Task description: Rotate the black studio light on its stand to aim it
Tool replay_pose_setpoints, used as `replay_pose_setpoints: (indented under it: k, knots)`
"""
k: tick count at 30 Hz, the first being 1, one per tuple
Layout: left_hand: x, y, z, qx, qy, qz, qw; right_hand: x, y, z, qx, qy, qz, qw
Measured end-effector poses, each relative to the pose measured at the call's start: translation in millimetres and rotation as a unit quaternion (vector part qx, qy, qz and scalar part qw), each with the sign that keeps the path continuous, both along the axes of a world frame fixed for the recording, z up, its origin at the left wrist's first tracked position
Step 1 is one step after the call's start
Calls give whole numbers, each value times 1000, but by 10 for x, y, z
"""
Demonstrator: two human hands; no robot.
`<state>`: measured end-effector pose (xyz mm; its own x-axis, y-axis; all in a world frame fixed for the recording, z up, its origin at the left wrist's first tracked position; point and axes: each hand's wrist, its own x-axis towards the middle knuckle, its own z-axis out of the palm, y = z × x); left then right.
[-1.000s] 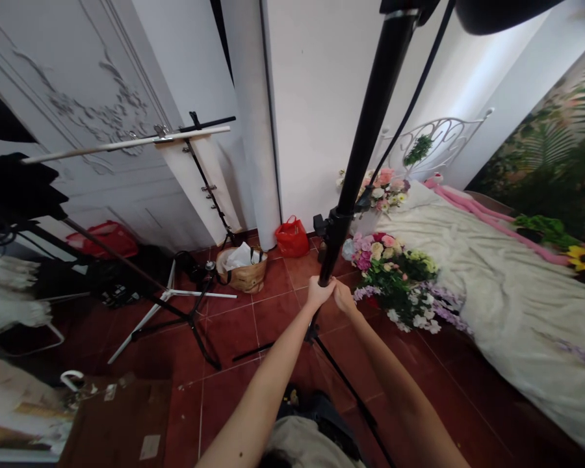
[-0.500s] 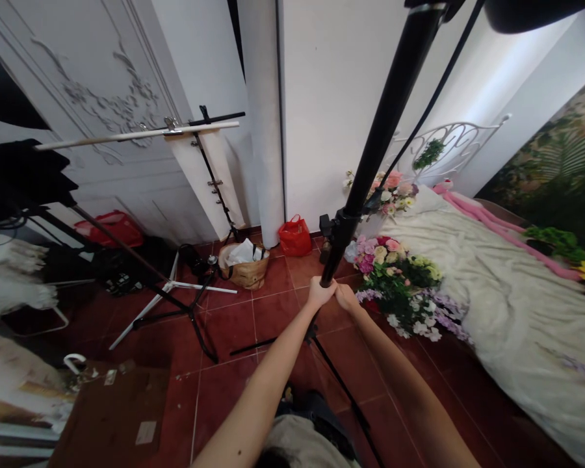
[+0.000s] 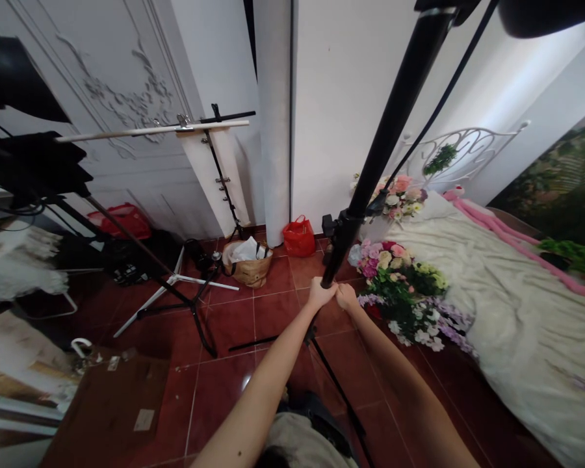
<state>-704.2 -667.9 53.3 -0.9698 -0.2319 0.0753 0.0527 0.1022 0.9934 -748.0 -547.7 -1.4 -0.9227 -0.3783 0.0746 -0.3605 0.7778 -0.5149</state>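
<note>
A thick black light stand [image 3: 387, 140] slants from the top right down to the middle of the view, with a black clamp and knob [image 3: 338, 226] partway along it. Wrapped round the pole below that clamp is my left hand [image 3: 322, 292]. Against the pole's right side, my right hand [image 3: 347, 297] is closed, its fingers curled by the left one. The stand's black legs [image 3: 338, 380] spread on the red tiled floor beneath my arms. A black cable [image 3: 441, 97] runs beside the pole.
Bunches of flowers [image 3: 394, 276] and a bed with a cream cover [image 3: 511, 305] lie to the right. A woven bag [image 3: 248, 263] and a red bag [image 3: 299, 236] sit ahead. Another tripod [image 3: 192, 302] and a cardboard box [image 3: 110, 406] are at left.
The surroundings have shifted slightly to the right in view, and more of the black lamp at the left shows. Both hands keep the same place on the pole.
</note>
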Motion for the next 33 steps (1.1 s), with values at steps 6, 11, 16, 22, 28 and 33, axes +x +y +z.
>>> replay_pose_setpoints:
  k: [6,11,16,22,28,33]
  knots:
    - [-16,11,-64,-10,4,-2,1000,61,28,21,-50,-17,17,998]
    - [-17,11,-69,-11,3,-1,1000,376,42,-49,-277,-26,-31,960]
    - [7,28,-23,3,-6,9,1000,569,22,-127,-358,-86,-73,927]
    - [15,34,8,3,-19,4,1000,504,-8,-236,-397,-66,-86,911]
    - [3,39,0,4,-10,3,1000,405,-92,-234,-409,-35,-155,899]
    - [11,32,-25,-14,-12,2,1000,443,-212,-30,-476,-142,-211,842]
